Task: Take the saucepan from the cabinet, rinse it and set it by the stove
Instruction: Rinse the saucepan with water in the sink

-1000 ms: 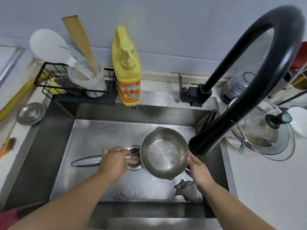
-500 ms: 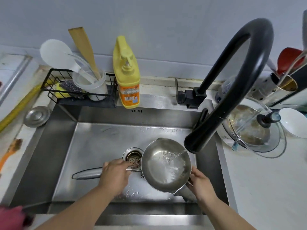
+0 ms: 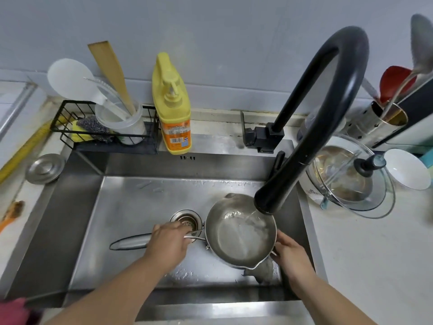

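A small steel saucepan [image 3: 236, 240] hangs tilted over the steel sink [image 3: 140, 200], just under the black faucet spout [image 3: 269, 198]. Water runs from the spout into the pan and swirls inside. My left hand [image 3: 167, 242] is closed around the pan's long handle near the bowl, above the drain [image 3: 186, 219]. The handle's far end sticks out to the left. My right hand [image 3: 289, 252] holds the pan's right rim from the outside. A grey cloth [image 3: 263, 270] lies on the sink floor beneath the pan.
A yellow soap bottle [image 3: 173, 109] stands on the back ledge beside a black wire rack [image 3: 103, 134] with scrubbers and a utensil cup. A glass lid [image 3: 351, 177], a white bowl [image 3: 406, 168] and a utensil holder [image 3: 384, 118] sit on the right counter. A steel drain cover [image 3: 44, 168] lies left.
The pan has shifted slightly right and toward me, staying under the spout. Water is now running into it and splashing. My view has tilted up a little.
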